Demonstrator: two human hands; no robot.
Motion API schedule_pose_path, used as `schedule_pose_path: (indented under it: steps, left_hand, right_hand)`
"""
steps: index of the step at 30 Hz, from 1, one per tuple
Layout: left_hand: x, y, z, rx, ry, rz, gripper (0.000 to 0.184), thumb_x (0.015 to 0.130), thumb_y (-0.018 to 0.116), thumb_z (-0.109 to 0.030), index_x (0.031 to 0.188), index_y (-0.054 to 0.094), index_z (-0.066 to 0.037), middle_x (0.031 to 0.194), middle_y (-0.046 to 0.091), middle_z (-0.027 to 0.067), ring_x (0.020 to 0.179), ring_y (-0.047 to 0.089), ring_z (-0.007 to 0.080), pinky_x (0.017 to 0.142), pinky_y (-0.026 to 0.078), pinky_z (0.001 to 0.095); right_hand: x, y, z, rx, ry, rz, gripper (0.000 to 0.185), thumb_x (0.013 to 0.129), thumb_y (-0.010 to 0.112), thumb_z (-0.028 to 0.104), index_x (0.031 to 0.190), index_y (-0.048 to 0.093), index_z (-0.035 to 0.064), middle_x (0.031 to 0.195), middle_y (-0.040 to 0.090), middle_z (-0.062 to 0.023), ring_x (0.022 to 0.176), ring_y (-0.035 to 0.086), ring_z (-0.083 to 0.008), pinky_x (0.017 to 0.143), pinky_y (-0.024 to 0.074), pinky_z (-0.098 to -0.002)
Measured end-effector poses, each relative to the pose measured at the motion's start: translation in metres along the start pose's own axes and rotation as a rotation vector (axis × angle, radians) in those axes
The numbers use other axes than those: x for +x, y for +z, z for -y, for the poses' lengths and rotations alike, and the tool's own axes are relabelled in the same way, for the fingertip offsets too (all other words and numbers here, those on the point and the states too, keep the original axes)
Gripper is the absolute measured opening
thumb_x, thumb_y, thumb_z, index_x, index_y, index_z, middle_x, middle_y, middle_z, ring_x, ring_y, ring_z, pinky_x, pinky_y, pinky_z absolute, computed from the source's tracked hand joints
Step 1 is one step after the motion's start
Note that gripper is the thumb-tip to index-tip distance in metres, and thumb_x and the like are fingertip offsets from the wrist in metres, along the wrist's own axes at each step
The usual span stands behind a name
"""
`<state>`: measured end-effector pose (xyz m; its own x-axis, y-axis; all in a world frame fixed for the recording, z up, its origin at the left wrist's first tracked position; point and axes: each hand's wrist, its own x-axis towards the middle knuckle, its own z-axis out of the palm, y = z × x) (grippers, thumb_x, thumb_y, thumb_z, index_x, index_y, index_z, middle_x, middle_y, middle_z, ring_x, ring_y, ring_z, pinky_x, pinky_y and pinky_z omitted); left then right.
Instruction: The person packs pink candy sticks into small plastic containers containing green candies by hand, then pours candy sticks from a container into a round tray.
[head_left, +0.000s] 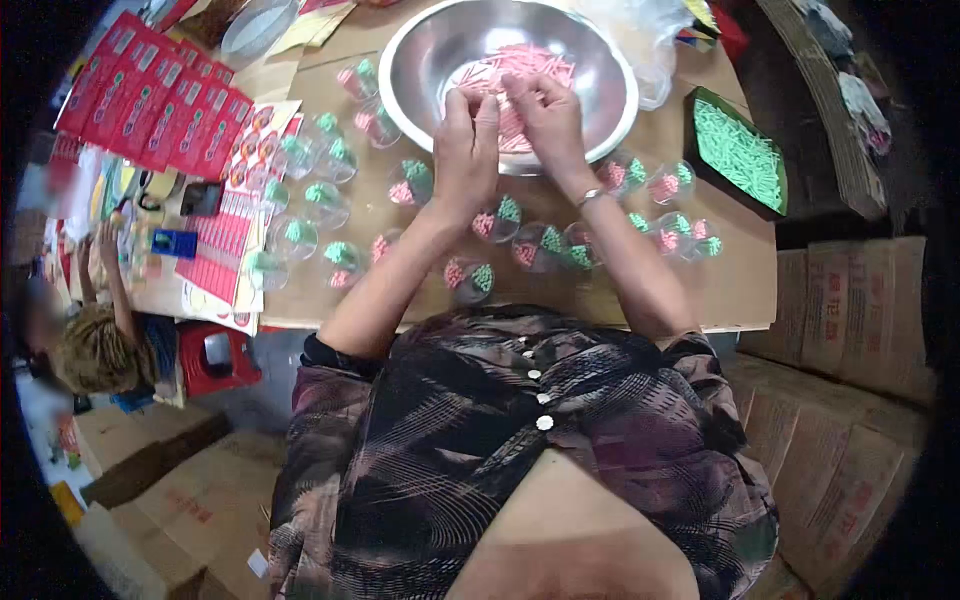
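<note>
A wide steel bowl point(397, 75) holds a heap of thin pink sticks point(540, 65). Over its near side, my left hand point(467, 140) is closed in a pinch, with pink sticks showing at its fingertips. My right hand point(552, 120), a bracelet at its wrist, is also pinched closed close beside it. Pink sticks lie at its fingertips too, though the fingers partly cover them. Around my forearms stand several clear cups with pink and green stick bundles, such as one cup point(468, 280) near the table edge.
To the right sits a dark box point(697, 160) of green sticks. Red printed packaging point(150, 95) and sticker sheets point(222, 240) cover the left side. A plastic bag point(650, 60) lies behind the bowl. Cardboard cartons point(850, 310) are stacked at right. Another person point(100, 345) is at far left, near a red stool point(215, 360).
</note>
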<state>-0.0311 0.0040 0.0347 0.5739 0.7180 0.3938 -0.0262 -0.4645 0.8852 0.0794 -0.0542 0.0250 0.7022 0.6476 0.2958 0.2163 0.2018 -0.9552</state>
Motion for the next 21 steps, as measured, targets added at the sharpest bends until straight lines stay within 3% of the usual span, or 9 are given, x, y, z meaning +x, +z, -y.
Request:
schedule_pose_path:
  steps: [2,4,5,7,9,10,12,19,21]
  left_hand:
    - [-0.03,-0.04,-0.015,0.046,0.106,-0.07,0.017,0.096,0.046,-0.018,0.101,0.046,-0.002,0.094,0.054,0.0123,0.081,0.052,0.0192,0.074,0.045,0.0325]
    - [-0.066,-0.088,0.018,0.213,0.353,-0.34,0.022,0.091,0.051,-0.013,0.108,0.044,-0.002,0.107,0.05,0.0131,0.097,0.05,0.0222,0.086,0.042,0.0339]
    - [-0.089,-0.112,0.026,0.247,0.36,-0.392,0.028,0.087,0.053,-0.009,0.112,0.042,-0.002,0.114,0.047,0.014,0.106,0.046,0.0246,0.094,0.038,0.0358]
    - [-0.137,-0.145,0.052,0.378,0.175,-0.52,0.034,0.084,0.056,-0.009,0.113,0.041,-0.001,0.117,0.046,0.0149,0.107,0.045,0.0252,0.096,0.036,0.0362]
    - [-0.179,-0.156,0.063,0.458,-0.099,-0.507,0.043,0.082,0.062,-0.012,0.116,0.039,-0.001,0.12,0.043,0.0163,0.11,0.043,0.0254,0.099,0.034,0.0371]
    - [-0.192,-0.152,0.069,0.463,-0.216,-0.488,0.058,0.078,0.069,-0.016,0.123,0.037,0.001,0.123,0.042,0.0178,0.112,0.044,0.0272,0.101,0.034,0.0387]
    - [-0.2,-0.143,0.086,0.498,-0.304,-0.457,0.072,0.073,0.075,-0.016,0.129,0.033,0.003,0.13,0.039,0.0214,0.118,0.042,0.0303,0.102,0.035,0.0393]
    - [-0.171,-0.145,0.111,0.368,-0.403,-0.355,0.079,0.07,0.078,-0.013,0.133,0.032,0.001,0.127,0.044,0.0193,0.115,0.048,0.0295,0.099,0.04,0.0344]
    - [-0.172,-0.144,0.108,0.397,-0.287,-0.424,0.078,0.069,0.078,-0.013,0.132,0.034,-0.001,0.126,0.045,0.0177,0.115,0.048,0.0287,0.1,0.039,0.0349]
  right_hand:
    - [-0.006,-0.005,0.001,0.042,0.064,0.041,0.031,0.088,0.069,0.033,0.071,0.061,0.0082,0.054,0.049,0.0033,0.046,0.04,-0.0046,0.043,0.0333,-0.0186]
    - [-0.021,-0.005,0.021,0.139,0.275,0.084,0.027,0.092,0.064,0.026,0.072,0.059,0.0083,0.057,0.051,0.0049,0.048,0.044,-0.0014,0.044,0.0336,-0.0146]
    - [-0.029,-0.007,0.029,0.155,0.285,0.105,0.027,0.092,0.064,0.026,0.072,0.059,0.0083,0.057,0.051,0.0049,0.048,0.044,-0.0014,0.044,0.0336,-0.0146]
    - [-0.046,-0.011,0.044,0.082,0.493,0.477,0.026,0.091,0.065,0.021,0.07,0.059,0.008,0.056,0.052,0.0043,0.048,0.047,-0.0015,0.044,0.034,-0.0128]
    - [-0.071,-0.001,0.054,-0.025,0.171,0.88,0.023,0.087,0.066,0.014,0.066,0.058,0.0087,0.054,0.05,0.0042,0.046,0.043,-0.0036,0.045,0.0339,-0.0154]
    - [-0.085,0.005,0.068,0.007,0.306,1.05,0.023,0.082,0.07,0.008,0.063,0.057,0.0072,0.053,0.047,0.0033,0.046,0.038,-0.0072,0.046,0.0325,-0.0205]
    - [-0.106,0.016,0.073,0.011,-0.033,1.194,0.028,0.083,0.069,0.014,0.062,0.053,0.0061,0.05,0.044,0.001,0.046,0.036,-0.0097,0.047,0.0326,-0.0244]
    - [-0.108,0.0,0.075,0.085,0.064,1.27,0.026,0.085,0.067,0.013,0.064,0.054,0.0045,0.052,0.046,0.0003,0.046,0.036,-0.0103,0.047,0.0322,-0.0257]
    - [-0.109,-0.009,0.074,0.07,0.105,1.243,0.025,0.086,0.067,0.013,0.065,0.055,0.0042,0.053,0.047,0.0008,0.047,0.037,-0.0096,0.047,0.0327,-0.0244]
